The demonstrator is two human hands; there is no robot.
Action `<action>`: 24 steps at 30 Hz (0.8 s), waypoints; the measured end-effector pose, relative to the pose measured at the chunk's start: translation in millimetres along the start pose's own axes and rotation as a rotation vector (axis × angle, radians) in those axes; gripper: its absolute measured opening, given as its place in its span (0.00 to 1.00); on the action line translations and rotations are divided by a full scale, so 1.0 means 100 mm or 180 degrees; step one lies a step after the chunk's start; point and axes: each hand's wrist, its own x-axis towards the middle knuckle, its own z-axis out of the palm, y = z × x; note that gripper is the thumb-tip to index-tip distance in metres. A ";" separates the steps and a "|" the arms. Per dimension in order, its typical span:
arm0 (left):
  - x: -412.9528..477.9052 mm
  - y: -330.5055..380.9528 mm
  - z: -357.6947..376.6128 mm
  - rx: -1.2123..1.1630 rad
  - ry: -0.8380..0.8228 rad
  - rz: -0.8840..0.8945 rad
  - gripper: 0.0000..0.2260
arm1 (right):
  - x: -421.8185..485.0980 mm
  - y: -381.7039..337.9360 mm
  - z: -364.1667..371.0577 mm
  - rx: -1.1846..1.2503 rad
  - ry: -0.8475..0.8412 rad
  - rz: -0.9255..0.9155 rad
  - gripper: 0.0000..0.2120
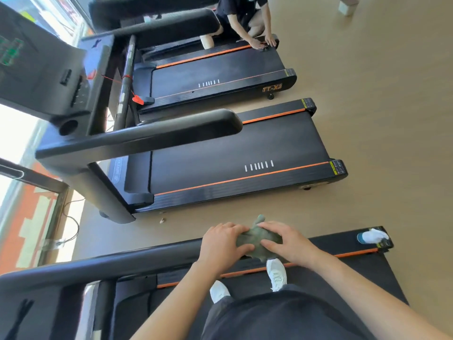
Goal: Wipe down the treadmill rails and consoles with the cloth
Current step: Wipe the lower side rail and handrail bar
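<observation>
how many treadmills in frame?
3. The nearest treadmill is underfoot at the bottom, the middle treadmill sits mid-frame, the far treadmill lies at the top, where another person crouches. More may be hidden beyond the top edge.

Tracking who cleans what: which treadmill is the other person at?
The farthest treadmill, lettered TT-X2: a crouching person touches its far rear corner. The middle treadmill has nobody; the wearer stands on the nearest treadmill.

person (pixel 241 15) crouching | small box (pixel 348 5) on floor (pixel 392 123) | loose cable (pixel 78 227) left
</observation>
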 end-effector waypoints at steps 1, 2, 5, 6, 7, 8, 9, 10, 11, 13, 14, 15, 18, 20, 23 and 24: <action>-0.03 -0.07 -0.01 0.0000 0.0033 -0.0011 0.24 | 0.03 -0.07 0.02 -0.0144 -0.0017 -0.0038 0.22; -0.06 -0.14 -0.03 -0.0001 0.0056 -0.0023 0.24 | 0.06 -0.12 0.04 -0.0289 -0.0046 -0.0076 0.22; -0.15 -0.36 -0.07 -0.0028 0.0074 -0.0065 0.23 | 0.17 -0.30 0.14 -0.0803 -0.0149 -0.0144 0.24; -0.18 -0.45 -0.08 -0.0054 0.0071 -0.0081 0.23 | 0.21 -0.37 0.18 -0.1020 -0.0182 -0.0203 0.24; -0.22 -0.54 -0.09 -0.0074 0.0076 -0.0099 0.23 | 0.25 -0.44 0.23 -0.1228 -0.0228 -0.0244 0.25; -0.25 -0.64 -0.10 -0.0083 0.0085 -0.0118 0.23 | 0.29 -0.53 0.28 -0.1406 -0.0282 -0.0282 0.25; -0.30 -0.74 -0.10 -0.0088 0.0091 -0.0140 0.23 | 0.33 -0.63 0.34 -0.1548 -0.0357 -0.0282 0.26; -0.34 -0.85 -0.11 -0.0098 0.0100 -0.0163 0.23 | 0.37 -0.73 0.40 -0.1650 -0.0404 -0.0302 0.26; -0.38 -0.96 -0.12 -0.0114 0.0117 -0.0186 0.23 | 0.41 -0.83 0.48 -0.1724 -0.0442 -0.0312 0.26; -0.47 -1.19 -0.14 -0.0160 0.0151 -0.0234 0.23 | 0.48 -1.04 0.63 -0.1845 -0.0521 -0.0323 0.27; -0.52 -1.30 -0.16 -0.0184 0.0172 -0.0255 0.23 | 0.51 -1.13 0.71 -0.1891 -0.0559 -0.0336 0.27; -0.56 -1.42 -0.16 -0.0211 0.0190 -0.0276 0.23 | 0.55 -1.22 0.79 -0.1916 -0.0600 -0.0350 0.27; -0.68 -1.78 -0.20 -0.0283 0.0230 -0.0348 0.24 | 0.68 -1.46 1.06 -0.1911 -0.0706 -0.0394 0.27; -0.78 -2.03 -0.21 -0.0302 0.0253 -0.0426 0.24 | 0.76 -1.60 1.24 -0.1878 -0.0728 -0.0412 0.28; -0.96 -2.36 -0.24 -0.0305 0.0419 -0.0563 0.24 | 0.87 -1.83 1.51 -0.1809 -0.0745 -0.0390 0.28; -1.02 -2.46 -0.25 -0.0321 0.0538 -0.0642 0.24 | 0.91 -1.91 1.60 -0.1770 -0.0758 -0.0372 0.29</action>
